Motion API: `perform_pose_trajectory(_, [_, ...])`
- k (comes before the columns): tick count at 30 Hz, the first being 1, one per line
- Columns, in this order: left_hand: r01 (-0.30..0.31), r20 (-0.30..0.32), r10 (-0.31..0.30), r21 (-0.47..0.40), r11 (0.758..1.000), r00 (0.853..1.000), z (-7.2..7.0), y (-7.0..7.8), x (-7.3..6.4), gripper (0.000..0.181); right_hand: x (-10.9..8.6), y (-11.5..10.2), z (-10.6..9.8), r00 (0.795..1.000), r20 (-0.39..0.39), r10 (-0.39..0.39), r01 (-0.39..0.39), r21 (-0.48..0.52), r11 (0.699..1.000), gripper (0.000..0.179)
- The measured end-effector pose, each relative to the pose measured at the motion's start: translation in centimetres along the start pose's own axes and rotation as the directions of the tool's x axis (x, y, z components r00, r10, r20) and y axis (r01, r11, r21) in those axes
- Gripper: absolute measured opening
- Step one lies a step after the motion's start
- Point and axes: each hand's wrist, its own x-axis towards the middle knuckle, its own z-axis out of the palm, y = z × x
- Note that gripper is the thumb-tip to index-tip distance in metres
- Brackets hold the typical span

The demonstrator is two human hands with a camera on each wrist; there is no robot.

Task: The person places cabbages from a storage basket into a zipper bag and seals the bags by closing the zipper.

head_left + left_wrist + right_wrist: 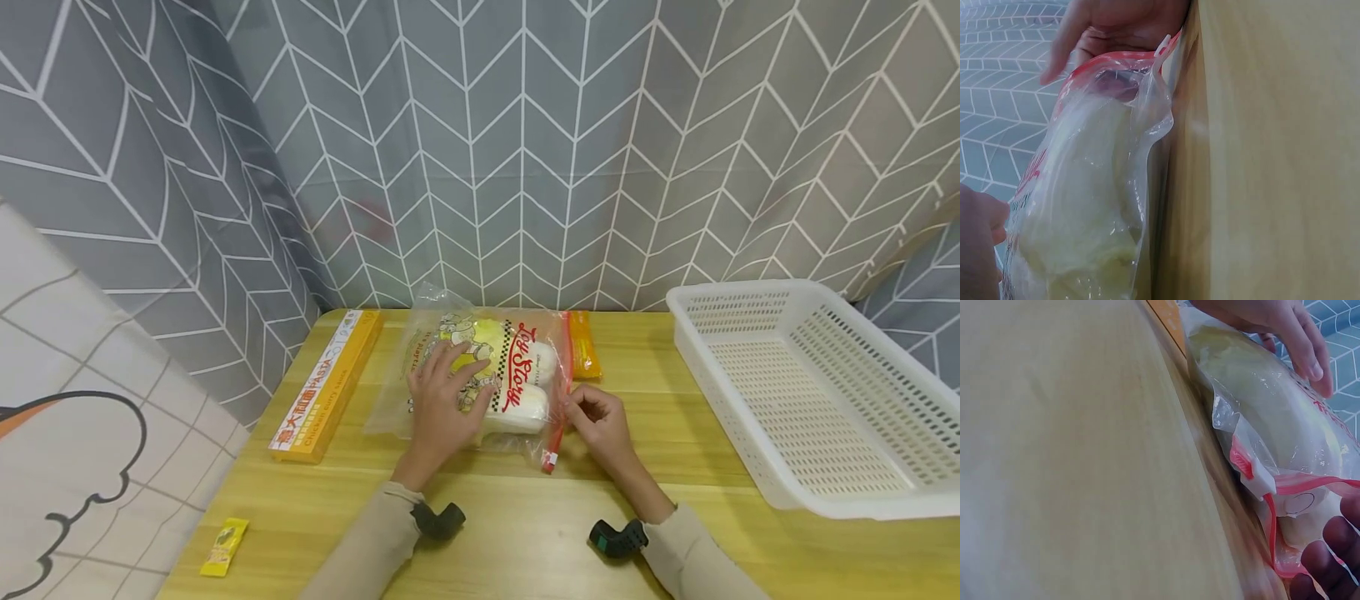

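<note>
A clear zip bag [517, 375] printed with "Toy Story" lies on the table, its red zip edge to the right. Inside are pale white and yellow-green pieces [1244, 375] that look like cabbage. My left hand [446, 400] rests on the bag's printed top with fingers spread. At the red edge, my right hand [603, 421] has thumb and forefinger together on the bag's rim, other fingers curled. A white slider [1260, 481] sits at the near end of the zip, and the two red strips stand apart there.
Left of the bag lies a yellow pasta box [326, 387], with a small yellow packet [224, 547] nearer the front. An orange packet [583, 343] is partly under the bag's right edge. A white perforated basket [738, 437] stands at the right. Patterned curtain [525, 167] hangs behind.
</note>
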Motion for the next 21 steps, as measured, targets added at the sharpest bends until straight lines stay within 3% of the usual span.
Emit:
perform_pose_trajectory(3, [0.006,0.019,-0.006,0.009,1.0,1.0,-0.05,-0.16,0.04,0.033,-0.03,-0.05,0.11,0.999,-0.019,0.026,-0.026,-0.035,0.999,0.025])
perform_pose_trajectory(10, [0.035,0.052,-0.037,0.029,0.999,0.998,-0.04,-0.43,0.0,0.034,0.02,-0.33,0.19,0.982,-0.098,0.159,-0.166,-0.071,0.983,0.029])
perform_pose_trajectory(21, [0.015,0.049,-0.017,0.04,0.999,0.999,-0.23,-0.49,0.14,0.035,0.31,-0.35,0.33,0.955,-0.199,0.218,-0.232,-0.048,0.972,0.028])
